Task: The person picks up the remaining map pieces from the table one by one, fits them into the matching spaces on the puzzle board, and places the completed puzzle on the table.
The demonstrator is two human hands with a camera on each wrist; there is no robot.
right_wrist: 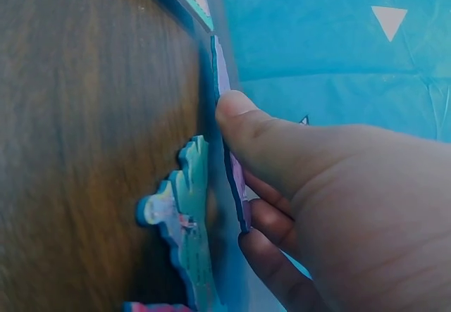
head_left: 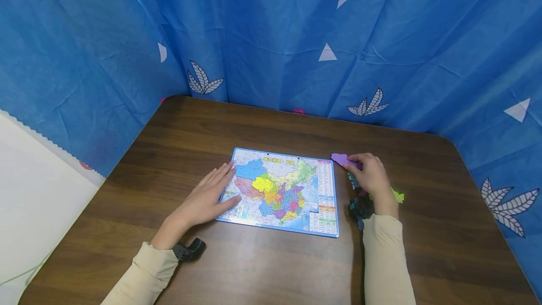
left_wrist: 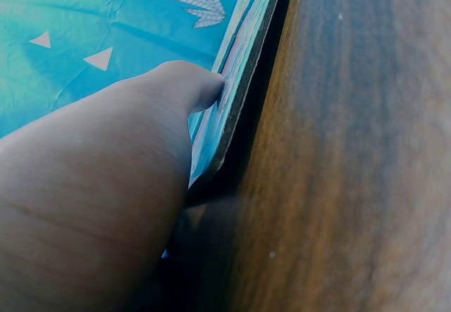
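A flat map puzzle board (head_left: 262, 218) with a blue rim lies on the table, its middle filled with coloured regions. My left hand (head_left: 207, 196) rests flat across the board's left edge, fingers stretched out; in the left wrist view the thumb (left_wrist: 201, 86) touches the board's surface. To the right of the board, my right hand (head_left: 372, 178) pinches a purple puzzle piece (head_left: 339, 158) between thumb and fingers. The right wrist view shows this purple piece (right_wrist: 220, 72) held edge-on, with a teal puzzle piece (right_wrist: 194, 213) lying beside it on the table.
A yellow-green piece (head_left: 398, 196) sticks out right of the right wrist, and other loose pieces are partly hidden beneath that hand. Black wrist devices (head_left: 191, 250) are on both arms. The brown wooden table (head_left: 275, 272) ends at a blue curtain (head_left: 271, 36) behind.
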